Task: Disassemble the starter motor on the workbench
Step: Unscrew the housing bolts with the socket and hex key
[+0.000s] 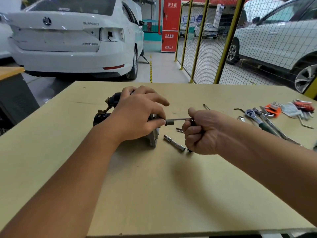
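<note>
The black starter motor (109,107) lies on the tan workbench (154,186), its grey metal end housing (154,138) facing right. My left hand (139,115) lies over the motor and grips it, with thumb and finger at the housing. My right hand (204,133) grips the handle of a thin driver whose shaft (178,119) runs left to a dark socket (169,122) at the housing. Most of the motor body is hidden under my left hand.
A chrome extension socket (174,143) and a small bit (179,129) lie right of the motor. A ratchet (252,115), an orange hex key set (273,109), a red key set (303,105) and loose keys sit at the right. The bench's far edge faces parked cars and a fence.
</note>
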`<state>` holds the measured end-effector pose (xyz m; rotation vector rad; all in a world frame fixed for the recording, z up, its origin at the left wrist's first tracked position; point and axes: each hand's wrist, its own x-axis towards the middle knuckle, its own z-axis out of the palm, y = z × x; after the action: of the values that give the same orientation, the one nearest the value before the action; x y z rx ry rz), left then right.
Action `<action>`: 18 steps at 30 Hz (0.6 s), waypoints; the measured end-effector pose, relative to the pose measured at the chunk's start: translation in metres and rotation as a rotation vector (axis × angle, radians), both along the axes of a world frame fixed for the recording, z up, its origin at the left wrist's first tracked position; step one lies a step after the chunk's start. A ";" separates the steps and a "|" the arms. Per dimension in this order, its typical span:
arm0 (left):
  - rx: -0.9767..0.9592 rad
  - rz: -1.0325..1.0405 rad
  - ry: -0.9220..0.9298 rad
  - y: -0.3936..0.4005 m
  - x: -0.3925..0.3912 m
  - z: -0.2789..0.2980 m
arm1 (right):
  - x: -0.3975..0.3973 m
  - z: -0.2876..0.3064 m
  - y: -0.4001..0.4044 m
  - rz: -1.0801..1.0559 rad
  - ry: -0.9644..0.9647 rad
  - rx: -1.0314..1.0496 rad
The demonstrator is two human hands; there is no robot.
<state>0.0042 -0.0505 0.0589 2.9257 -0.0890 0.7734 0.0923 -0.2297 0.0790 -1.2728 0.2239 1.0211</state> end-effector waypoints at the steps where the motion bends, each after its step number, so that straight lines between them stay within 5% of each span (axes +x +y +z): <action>1: 0.003 0.002 -0.002 -0.001 0.000 0.000 | 0.000 0.000 0.001 -0.003 -0.011 0.002; 8: -0.041 0.078 -0.019 0.005 -0.004 0.002 | 0.009 -0.005 -0.001 0.043 0.025 0.049; 13: 0.004 0.254 0.200 0.026 -0.012 0.008 | 0.007 -0.015 0.000 0.028 -0.064 0.073; 18: 0.008 0.231 0.181 0.031 -0.010 0.004 | 0.011 -0.032 -0.004 0.118 -0.555 0.042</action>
<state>-0.0063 -0.0200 0.0631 3.0325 0.2655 0.5313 0.1034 -0.2339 0.0471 -1.4915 -0.2993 0.7296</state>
